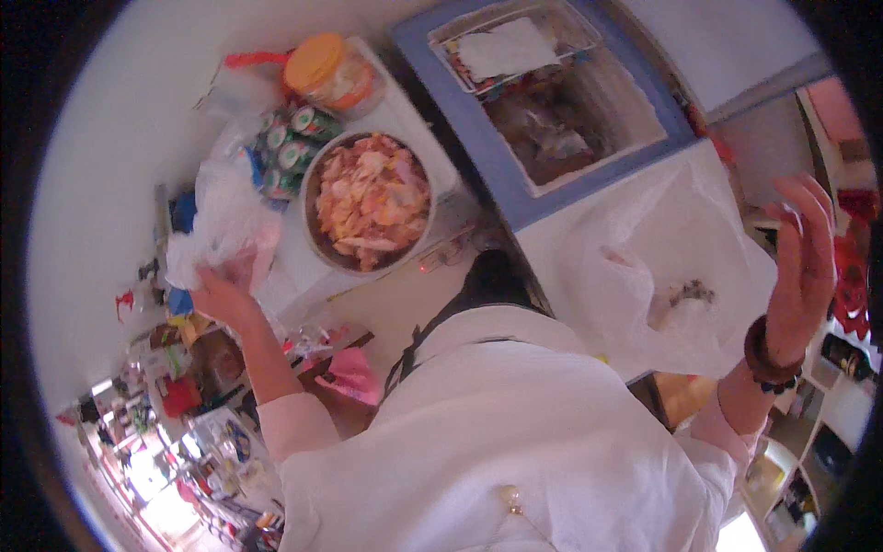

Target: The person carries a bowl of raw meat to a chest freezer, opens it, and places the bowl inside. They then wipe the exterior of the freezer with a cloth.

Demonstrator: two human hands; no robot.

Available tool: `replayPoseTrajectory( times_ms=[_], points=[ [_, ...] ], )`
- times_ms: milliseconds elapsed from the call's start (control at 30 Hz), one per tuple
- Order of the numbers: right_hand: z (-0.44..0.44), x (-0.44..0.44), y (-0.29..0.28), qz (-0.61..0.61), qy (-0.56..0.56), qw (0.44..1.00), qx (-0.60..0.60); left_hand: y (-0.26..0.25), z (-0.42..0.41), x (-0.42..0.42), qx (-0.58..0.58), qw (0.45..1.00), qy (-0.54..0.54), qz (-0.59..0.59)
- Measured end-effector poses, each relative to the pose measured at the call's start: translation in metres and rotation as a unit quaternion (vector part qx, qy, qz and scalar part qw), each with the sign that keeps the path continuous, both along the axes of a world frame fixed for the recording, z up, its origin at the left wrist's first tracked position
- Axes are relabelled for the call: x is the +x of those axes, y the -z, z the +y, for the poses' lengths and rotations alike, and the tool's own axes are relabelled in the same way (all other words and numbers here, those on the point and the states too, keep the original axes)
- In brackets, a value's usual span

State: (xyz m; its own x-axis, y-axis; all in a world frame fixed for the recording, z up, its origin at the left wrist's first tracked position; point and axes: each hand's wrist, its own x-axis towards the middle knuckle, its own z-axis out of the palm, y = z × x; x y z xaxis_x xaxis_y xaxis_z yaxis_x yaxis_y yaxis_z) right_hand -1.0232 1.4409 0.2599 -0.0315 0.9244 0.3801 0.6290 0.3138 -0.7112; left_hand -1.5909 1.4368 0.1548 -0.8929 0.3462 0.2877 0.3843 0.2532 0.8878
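Observation:
At the left, my left hand [231,297] has its fingers on a bunch of thin white plastic bags [231,207] and appears to grip it. My right hand [804,269] is raised at the far right, fingers apart, holding nothing. Below and beside it, a large translucent plastic bag [621,290] is spread over a white surface, with a small dark patch [693,293] showing on it. Between my hands and farther forward stands a round bowl [310,231] heaped with raw meat pieces [372,196]. Right of the bowl is an open chest freezer [455,90] with a blue rim.
A wire basket [586,43] holding a white packet [507,48] hangs inside the freezer, above wrapped things [552,138]. Green cans [293,152] and an orange-lidded jar [317,65] stand behind the bowl. Cluttered shelves [786,476] are at the right.

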Motion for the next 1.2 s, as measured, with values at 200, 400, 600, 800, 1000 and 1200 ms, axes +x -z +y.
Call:
replayPoseTrajectory(
  times_ms=[200,400,600,800,1000,1200],
  points=[
    [0.022,-0.003,0.009,-0.013,-0.014,0.998,-0.059,0.078,0.0,-0.042,-0.094,0.994,-0.041,0.048],
    [0.092,-0.016,0.052,-0.073,-0.102,0.983,-0.132,0.152,0.002,-0.088,-0.024,0.996,-0.081,-0.012],
    [0.218,-0.012,0.156,-0.243,-0.214,0.923,-0.206,0.183,0.005,-0.084,-0.112,0.983,-0.106,-0.101],
    [0.335,-0.047,0.329,-0.589,-0.328,0.634,-0.379,0.189,0.008,-0.065,-0.076,0.992,0.042,-0.094],
    [0.355,-0.121,0.483,-0.492,-0.158,0.702,-0.49,0.175,0.015,-0.025,-0.166,0.986,-0.029,0.01],
    [0.348,-0.14,0.58,-0.362,-0.078,0.8,-0.472,0.17,0.006,-0.039,-0.237,0.969,-0.067,-0.009]
  ],
)
